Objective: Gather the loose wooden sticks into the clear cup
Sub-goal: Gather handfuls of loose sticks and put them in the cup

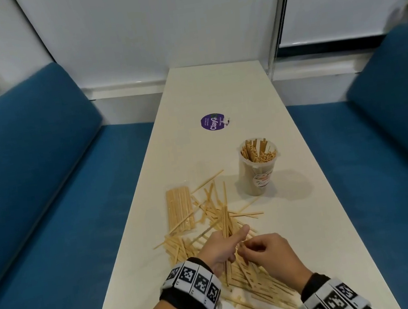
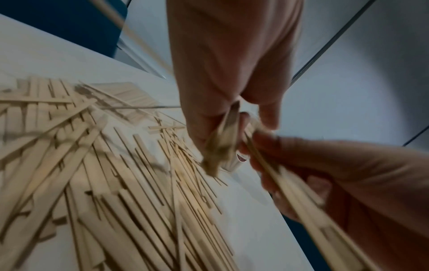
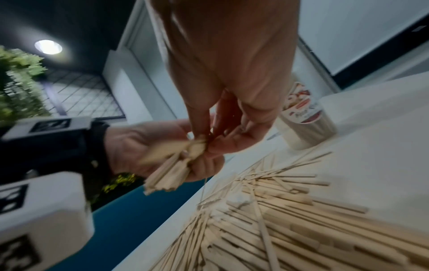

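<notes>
Now the left hand (image 1: pixel 220 247) grips a bundle of pale wooden sticks (image 1: pixel 225 226), long axis toward the far edge; the right hand (image 1: pixel 266 252) pinches more in; the clear plastic cup (image 1: pixel 259 166) stands far-right on the surface (image 1: pixel 214 92).

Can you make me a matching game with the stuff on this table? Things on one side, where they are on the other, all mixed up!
Things:
1. bundle of thin wooden sticks
2. clear plastic cup
3. round purple sticker
4. flat clear-wrapped pack of sticks

Places:
A. far down the white table, beyond the cup
B. gripped in the left hand
C. lying left of the loose pile
D. standing upright, right of the pile, already holding sticks

Pairs: 1-B, 2-D, 3-A, 4-C
</notes>
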